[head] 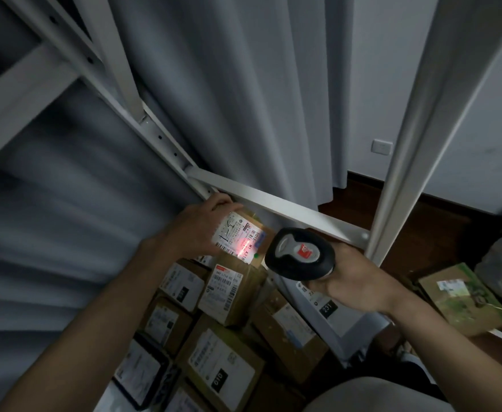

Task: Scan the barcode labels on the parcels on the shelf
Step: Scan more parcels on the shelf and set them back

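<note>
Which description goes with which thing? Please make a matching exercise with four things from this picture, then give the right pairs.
Things:
1. barcode scanner
2. lifted parcel
3. black tag reading 231
4. wall socket

Descriptions:
A. on the white wall, behind the shelf post
B. held in the right hand, aimed to the left
C. tilted up by the left hand, with a red light line on its label
D. just below the right hand, on a white parcel

Pairs: 1-B, 2-C, 3-D, 4-A
</note>
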